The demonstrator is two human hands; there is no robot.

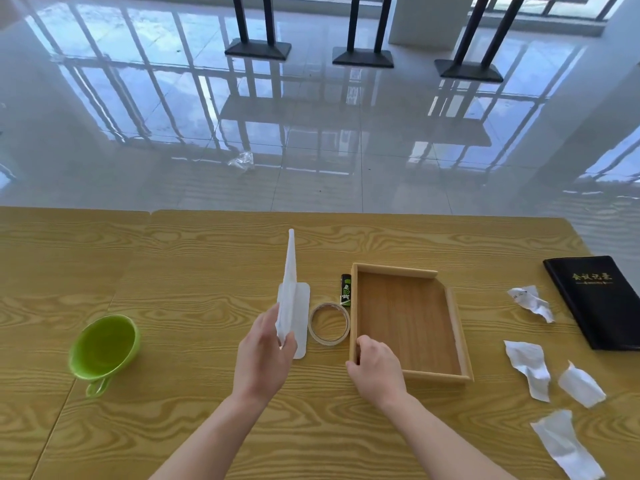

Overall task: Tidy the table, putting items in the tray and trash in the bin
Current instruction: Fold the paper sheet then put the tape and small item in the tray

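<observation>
On the yellow wood-grain table [207, 258], a shallow rectangular wooden tray [394, 269] sits right of centre with nothing inside it. The right hand [375, 367] grips the tray's near-left corner, its fingers curled over the left wall. Well to the right of the tray lies a black notebook with gold lettering [599, 299]. Far to the tray's left a green plastic cup with a handle [104, 346] stands upright. Nearer the tray on that side, the left hand [263, 355] pinches the near end of a long white flat plastic piece [289, 271] between thumb and fingers. This leaf stands on edge, while a second white leaf lies flat on the table under it. Between the tray and the notebook, and nearer than both, four crumpled white paper scraps [528, 367] lie scattered. A ring of clear tape [329, 323] lies just beside the tray's left wall. Just beyond the ring, a small black-and-green lighter [345, 289] lies along the same wall.
</observation>
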